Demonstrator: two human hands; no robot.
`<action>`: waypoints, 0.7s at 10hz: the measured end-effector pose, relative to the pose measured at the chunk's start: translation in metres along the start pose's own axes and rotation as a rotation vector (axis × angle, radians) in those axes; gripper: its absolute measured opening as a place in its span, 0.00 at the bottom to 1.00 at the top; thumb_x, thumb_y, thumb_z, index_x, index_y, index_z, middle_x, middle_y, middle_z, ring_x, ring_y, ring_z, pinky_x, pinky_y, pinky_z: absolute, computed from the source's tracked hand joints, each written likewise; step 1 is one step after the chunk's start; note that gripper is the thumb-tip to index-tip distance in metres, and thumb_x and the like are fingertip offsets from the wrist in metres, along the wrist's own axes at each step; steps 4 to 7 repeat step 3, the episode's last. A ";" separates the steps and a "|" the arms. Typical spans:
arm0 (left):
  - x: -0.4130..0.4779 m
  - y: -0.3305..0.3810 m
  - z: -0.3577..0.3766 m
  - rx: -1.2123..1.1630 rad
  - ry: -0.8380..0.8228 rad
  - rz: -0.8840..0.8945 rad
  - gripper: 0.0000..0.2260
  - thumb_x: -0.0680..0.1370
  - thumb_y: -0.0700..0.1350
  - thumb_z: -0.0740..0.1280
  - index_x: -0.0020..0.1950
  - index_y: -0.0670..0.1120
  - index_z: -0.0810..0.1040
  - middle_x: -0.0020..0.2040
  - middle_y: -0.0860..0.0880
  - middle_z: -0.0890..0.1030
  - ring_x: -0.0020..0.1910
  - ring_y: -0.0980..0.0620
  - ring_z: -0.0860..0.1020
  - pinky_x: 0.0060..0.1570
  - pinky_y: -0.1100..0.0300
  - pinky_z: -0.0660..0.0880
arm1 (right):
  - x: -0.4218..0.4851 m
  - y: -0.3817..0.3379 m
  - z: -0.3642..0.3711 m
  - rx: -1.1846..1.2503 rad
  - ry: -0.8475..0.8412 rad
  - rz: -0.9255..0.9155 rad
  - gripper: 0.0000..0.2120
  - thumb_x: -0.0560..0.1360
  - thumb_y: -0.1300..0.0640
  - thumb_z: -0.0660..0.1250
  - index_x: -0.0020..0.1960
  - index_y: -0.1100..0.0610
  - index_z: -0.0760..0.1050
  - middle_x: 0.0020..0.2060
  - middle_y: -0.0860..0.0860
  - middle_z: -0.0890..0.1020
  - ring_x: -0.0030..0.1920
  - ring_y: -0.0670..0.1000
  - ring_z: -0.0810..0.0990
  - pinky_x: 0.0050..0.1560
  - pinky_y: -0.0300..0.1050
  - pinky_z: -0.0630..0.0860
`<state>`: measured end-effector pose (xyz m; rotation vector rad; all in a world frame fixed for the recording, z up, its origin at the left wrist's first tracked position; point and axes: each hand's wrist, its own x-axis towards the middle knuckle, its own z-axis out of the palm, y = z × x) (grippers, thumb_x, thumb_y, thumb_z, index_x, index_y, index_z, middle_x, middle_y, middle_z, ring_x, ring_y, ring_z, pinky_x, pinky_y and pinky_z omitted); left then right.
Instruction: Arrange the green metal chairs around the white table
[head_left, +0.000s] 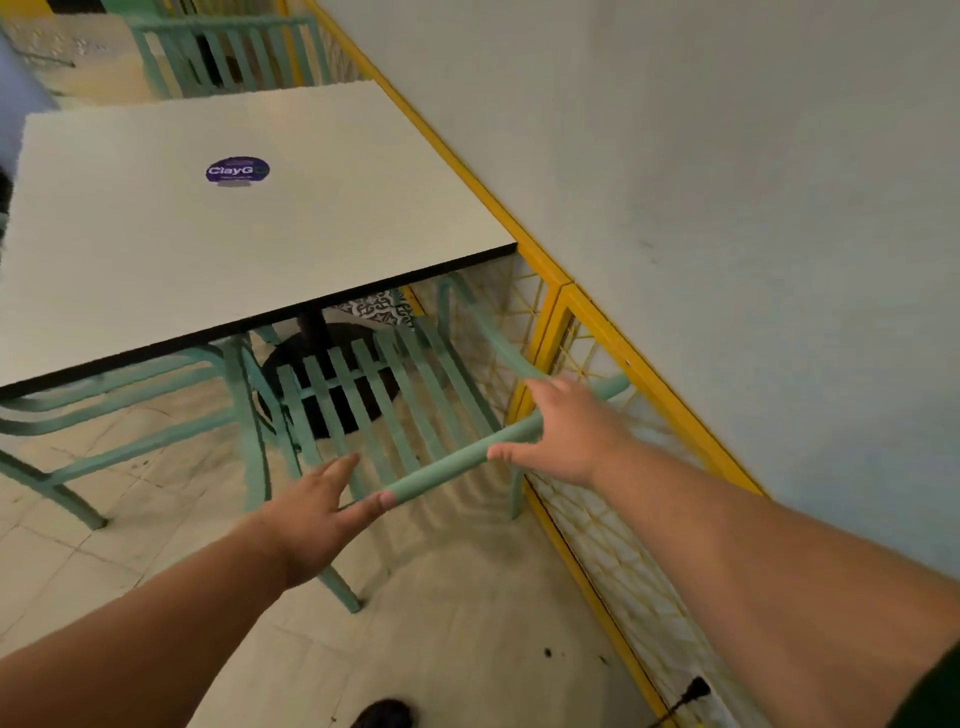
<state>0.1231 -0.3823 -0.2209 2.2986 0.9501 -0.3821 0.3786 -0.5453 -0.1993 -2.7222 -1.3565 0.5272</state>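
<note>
Head view: right hand fingers grip the slatted green metal chair's top rail; left hand fingers spread, thumb touching it; next likely pushing it beneath the white rectangular table

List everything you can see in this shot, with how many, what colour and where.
Table: one, white top, dark edge, upper left.
Sticker: one, purple, on the table.
Chairs: three, green metal; near chair at the table's near edge, side chair left, far chair beyond the table.
Railing: one, yellow, along the wall.
Wall: pale, right.
Left hand: open, touching near chair's top rail.
Right hand: gripping that rail.
</note>
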 end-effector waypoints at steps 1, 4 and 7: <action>0.004 0.014 -0.048 0.159 0.076 0.136 0.44 0.73 0.76 0.46 0.83 0.53 0.55 0.82 0.49 0.60 0.80 0.47 0.60 0.77 0.46 0.59 | -0.029 -0.007 -0.020 0.163 0.086 0.090 0.51 0.70 0.25 0.66 0.82 0.53 0.58 0.78 0.52 0.67 0.77 0.54 0.65 0.74 0.54 0.66; 0.020 0.051 -0.117 0.567 0.111 0.413 0.47 0.68 0.78 0.40 0.82 0.58 0.56 0.82 0.54 0.59 0.81 0.50 0.58 0.77 0.45 0.61 | -0.090 -0.018 -0.060 0.218 0.271 0.227 0.43 0.74 0.31 0.67 0.81 0.52 0.61 0.76 0.51 0.70 0.75 0.54 0.67 0.73 0.51 0.66; 0.020 0.051 -0.117 0.567 0.111 0.413 0.47 0.68 0.78 0.40 0.82 0.58 0.56 0.82 0.54 0.59 0.81 0.50 0.58 0.77 0.45 0.61 | -0.090 -0.018 -0.060 0.218 0.271 0.227 0.43 0.74 0.31 0.67 0.81 0.52 0.61 0.76 0.51 0.70 0.75 0.54 0.67 0.73 0.51 0.66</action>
